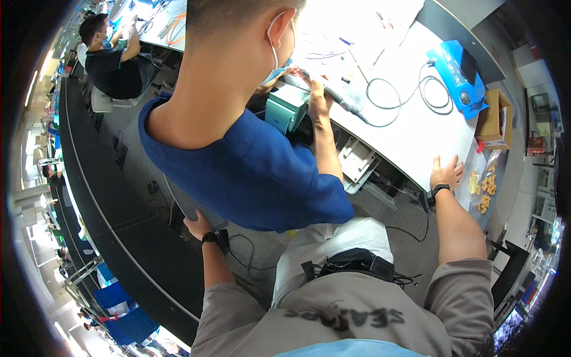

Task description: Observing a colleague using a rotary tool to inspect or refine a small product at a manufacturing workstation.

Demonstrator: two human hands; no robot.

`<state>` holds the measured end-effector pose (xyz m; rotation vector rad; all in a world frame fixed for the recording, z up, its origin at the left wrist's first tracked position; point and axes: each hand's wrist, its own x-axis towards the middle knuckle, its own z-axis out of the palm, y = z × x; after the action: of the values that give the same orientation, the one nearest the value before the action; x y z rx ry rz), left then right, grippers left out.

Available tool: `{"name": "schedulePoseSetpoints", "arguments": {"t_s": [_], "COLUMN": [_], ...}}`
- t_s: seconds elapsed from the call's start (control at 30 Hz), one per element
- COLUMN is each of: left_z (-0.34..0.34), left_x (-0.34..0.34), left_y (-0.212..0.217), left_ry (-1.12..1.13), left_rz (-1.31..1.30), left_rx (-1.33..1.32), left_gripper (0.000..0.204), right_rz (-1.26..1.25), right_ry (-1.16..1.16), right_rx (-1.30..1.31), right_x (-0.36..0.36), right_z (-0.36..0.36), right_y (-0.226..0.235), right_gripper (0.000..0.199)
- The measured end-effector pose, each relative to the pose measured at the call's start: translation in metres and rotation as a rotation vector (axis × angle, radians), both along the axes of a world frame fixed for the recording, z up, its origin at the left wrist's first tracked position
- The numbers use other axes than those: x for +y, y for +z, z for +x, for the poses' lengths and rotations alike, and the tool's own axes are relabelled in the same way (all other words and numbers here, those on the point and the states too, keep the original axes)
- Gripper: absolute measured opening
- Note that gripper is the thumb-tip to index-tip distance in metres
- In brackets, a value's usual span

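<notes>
My left hand (pixel 198 225) grips the edge of a grey mesh chair back (pixel 189 199), its fingers partly hidden. My right hand (pixel 447 172) lies on the white tabletop (pixel 410 134) near its right edge, holding nothing, fingers spread. Each of my wrists wears a black band with a small device. Seated in front of me is a person in a dark blue shirt (pixel 244 172). That person's hand (pixel 319 104) holds a black pen-shaped handheld tool (pixel 340 100) over the table, its cable curling towards a blue control box (pixel 461 80).
A teal box (pixel 286 108) stands at the table's near edge. Right of my right hand are an open cardboard box (pixel 495 122) and plastic bags of small tan pieces (pixel 486 187). Cables hang below the table. Another person (pixel 113 65) sits at a far-left bench.
</notes>
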<state>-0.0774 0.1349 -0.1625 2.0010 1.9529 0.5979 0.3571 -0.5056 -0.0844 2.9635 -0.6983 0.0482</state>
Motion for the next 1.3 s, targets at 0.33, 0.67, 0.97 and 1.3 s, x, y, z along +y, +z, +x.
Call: {"name": "schedulePoseSetpoints", "arguments": {"t_s": [0.33, 0.67, 0.97, 1.3], "left_z": [0.011, 0.005, 0.013, -0.001], "left_x": [-0.009, -0.004, -0.01, 0.004], "left_y": [0.01, 0.005, 0.011, -0.003], "left_ry": [0.019, 0.029, 0.02, 0.058], "left_rz": [0.052, 0.007, 0.035, -0.087], "left_rx": [0.074, 0.032, 0.045, 0.061], "left_gripper": [0.057, 0.058, 0.053, 0.068], "right_rz": [-0.019, -0.017, -0.021, 0.016], "right_ry": [-0.005, 0.01, -0.004, 0.007], "right_rx": [0.0, -0.01, -0.018, -0.024], "right_x": [0.001, 0.0, -0.004, 0.003], "right_z": [0.0, 0.0, 0.001, -0.002], "right_y": [0.002, -0.001, -0.006, 0.005], "right_gripper": [0.083, 0.083, 0.082, 0.081]}}
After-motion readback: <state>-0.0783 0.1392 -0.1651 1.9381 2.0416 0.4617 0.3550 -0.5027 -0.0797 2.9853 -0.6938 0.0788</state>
